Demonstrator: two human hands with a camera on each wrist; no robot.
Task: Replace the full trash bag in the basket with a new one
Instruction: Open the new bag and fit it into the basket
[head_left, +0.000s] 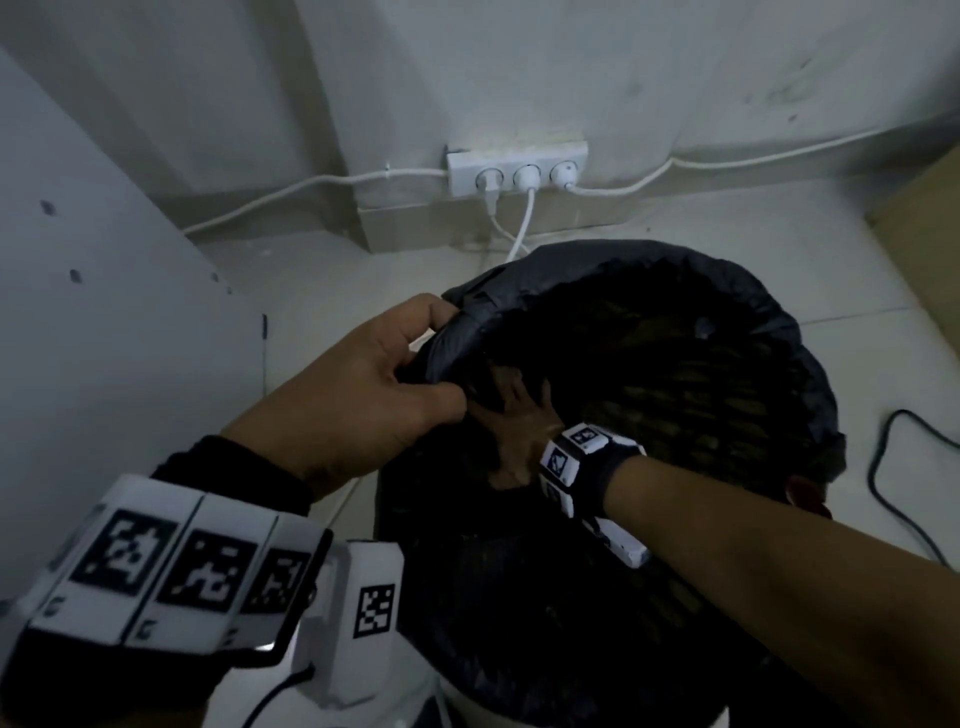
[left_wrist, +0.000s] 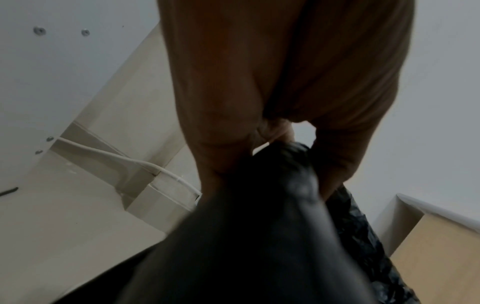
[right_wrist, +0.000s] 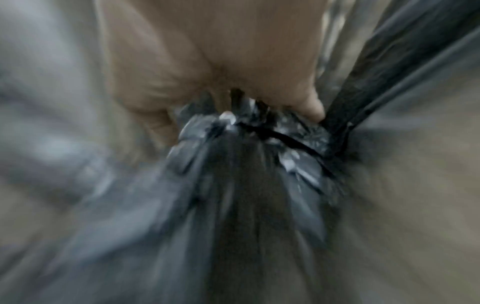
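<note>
A black trash bag (head_left: 628, 262) is draped over the rim of a dark woven basket (head_left: 701, 400) on the floor. My left hand (head_left: 441, 358) pinches the bag's edge at the basket's left rim, thumb inside and fingers outside; the left wrist view shows the left hand (left_wrist: 283, 144) holding the black plastic (left_wrist: 259, 226). My right hand (head_left: 514, 410) reaches down inside the basket. In the blurred right wrist view the right hand (right_wrist: 259, 107) grips a gathered bunch of black bag (right_wrist: 246, 164). The bottom of the basket is too dark to see.
A white power strip (head_left: 517, 166) with plugged cables sits on the wall behind the basket. A white cabinet panel (head_left: 104, 312) stands at the left, a cardboard box (head_left: 924, 234) at the right. A black cable (head_left: 883, 467) lies on the tiled floor.
</note>
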